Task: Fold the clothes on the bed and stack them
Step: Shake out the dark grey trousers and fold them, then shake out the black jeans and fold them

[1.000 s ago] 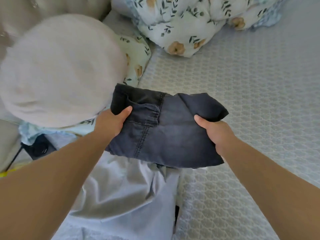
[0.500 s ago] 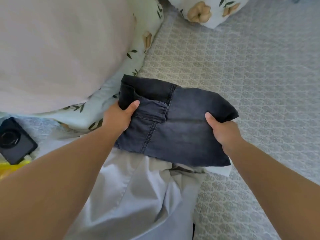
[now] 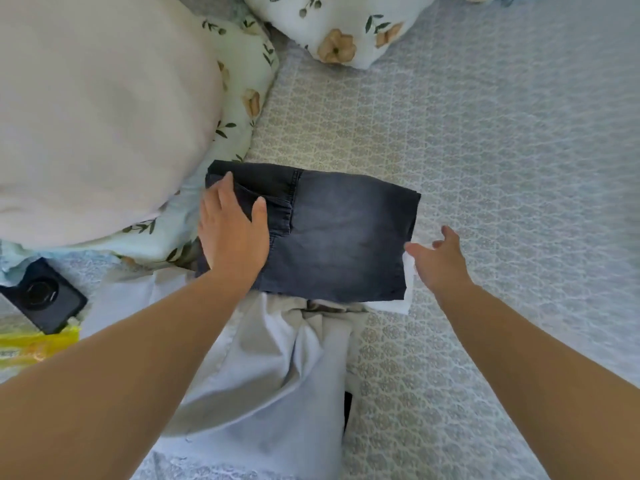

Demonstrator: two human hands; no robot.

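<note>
Denim garment, dark grey, folded to a rectangle; lies flat on the patterned bed cover, partly over a pale grey garment spread nearer the person. Left hand: flat on the denim's left end, fingers straight, pressing. Right hand: just off the denim's right edge, fingers spread, holding nothing. Floral pillow: beside the denim's far-left corner. Black device: well left of the denim.
</note>
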